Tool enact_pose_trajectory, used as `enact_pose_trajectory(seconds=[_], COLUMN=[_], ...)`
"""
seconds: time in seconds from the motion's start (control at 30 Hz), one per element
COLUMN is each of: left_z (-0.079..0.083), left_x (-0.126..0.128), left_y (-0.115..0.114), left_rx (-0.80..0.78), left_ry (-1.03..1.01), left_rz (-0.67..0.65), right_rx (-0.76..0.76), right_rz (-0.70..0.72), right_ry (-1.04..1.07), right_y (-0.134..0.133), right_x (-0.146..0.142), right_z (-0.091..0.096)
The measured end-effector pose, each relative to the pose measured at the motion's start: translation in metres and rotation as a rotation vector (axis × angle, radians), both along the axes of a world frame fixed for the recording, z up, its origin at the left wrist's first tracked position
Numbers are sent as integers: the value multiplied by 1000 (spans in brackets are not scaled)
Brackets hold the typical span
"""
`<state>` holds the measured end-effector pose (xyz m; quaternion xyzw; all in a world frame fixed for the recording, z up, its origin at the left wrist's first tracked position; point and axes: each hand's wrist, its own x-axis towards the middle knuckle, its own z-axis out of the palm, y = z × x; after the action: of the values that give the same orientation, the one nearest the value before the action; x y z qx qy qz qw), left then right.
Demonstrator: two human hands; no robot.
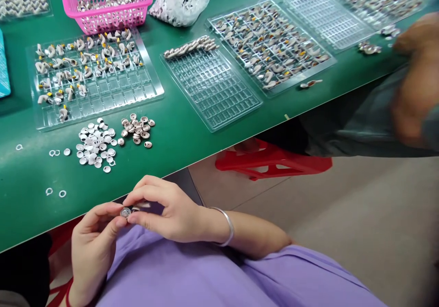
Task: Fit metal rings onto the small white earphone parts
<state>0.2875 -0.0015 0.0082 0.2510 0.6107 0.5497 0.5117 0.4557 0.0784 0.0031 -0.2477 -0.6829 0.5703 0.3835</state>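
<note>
A small round silvery part [125, 212], like an earbud housing, is pinched between the fingertips of both hands. My left hand [94, 240] grips it from the left with thumb and fingers closed. From the right, my right hand [168, 209] closes thumb and forefinger on the same part, and a short pale strip or stem [141, 205] sticks out beside these fingers. Both hands are just off the table's front edge, above my lap. On the table beyond them lie a pile of white round discs [94, 145] and a smaller pile of beige cup-shaped pieces [137, 128].
A partly filled clear tray [113, 90] stands behind the piles. Farther right are a second tray [219, 92] and a full tray [274, 42]. A pink basket [106, 21] and plastic bag [187, 1] stand behind. Another person's arm [418, 69] is at right, above a red stool [274, 161].
</note>
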Motion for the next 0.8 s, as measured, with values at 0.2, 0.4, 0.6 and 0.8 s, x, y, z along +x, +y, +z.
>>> enact_pose_trajectory(seconds=[0.2,0.4,0.6,0.8], left_z=[1,-1,3,5], left_x=[-2,-7,-7,-8], left_y=[-2,-9,-4,-5], left_rx=[-5,173,383,436], left_ry=[12,393,660,766], left_rz=[-37,-169,-274,-302], right_rx=[-206,-650,-843,-1021], right_rz=[53,301,414,363], right_ry=[-1,9,29,217], right_y=[2,6,7,-5], right_x=[-1,1,2,-5], right_z=[6,4,-5,-9])
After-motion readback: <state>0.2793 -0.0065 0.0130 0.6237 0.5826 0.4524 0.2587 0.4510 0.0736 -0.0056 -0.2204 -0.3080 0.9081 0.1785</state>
